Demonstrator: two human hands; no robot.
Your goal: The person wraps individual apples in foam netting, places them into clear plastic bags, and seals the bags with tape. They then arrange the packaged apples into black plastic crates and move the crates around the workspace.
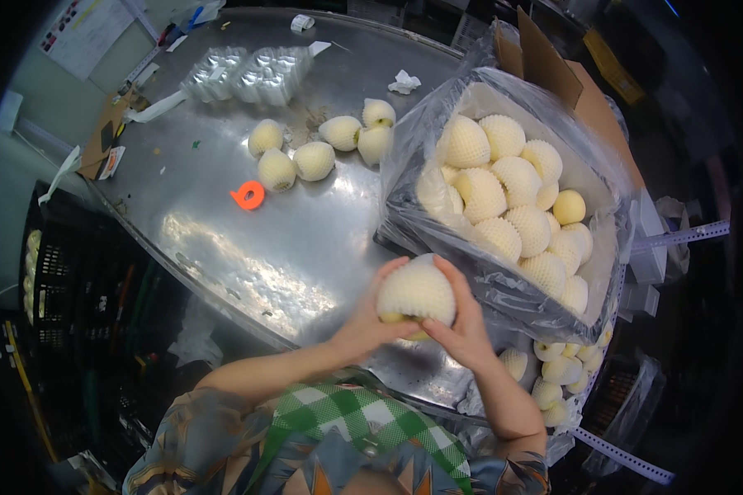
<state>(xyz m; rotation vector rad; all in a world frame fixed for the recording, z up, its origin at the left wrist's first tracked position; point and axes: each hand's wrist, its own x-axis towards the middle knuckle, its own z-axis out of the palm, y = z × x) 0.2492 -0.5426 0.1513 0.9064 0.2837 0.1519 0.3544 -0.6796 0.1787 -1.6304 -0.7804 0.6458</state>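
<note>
Between both hands is a round yellow fruit in a white foam net sleeve (416, 289), held up over the near edge of the metal table (223, 247). My left hand (371, 322) grips its left side and my right hand (464, 322) its right side, with both thumbs at the lower rim of the net where yellow skin shows. Just beyond my right hand stands a crate lined with clear plastic (402, 204), filled with net-sleeved fruits (517, 179). One yellow fruit (569, 206) in it shows bare skin on top.
Several sleeved fruits (314, 161) lie mid-table near an orange tape dispenser (247, 195). Clear plastic clamshell trays (272, 74) are stacked at the back, left of a crumpled tissue (404, 82). More sleeved fruits (560, 370) sit at the near right. Black crates (52, 291) stand at left.
</note>
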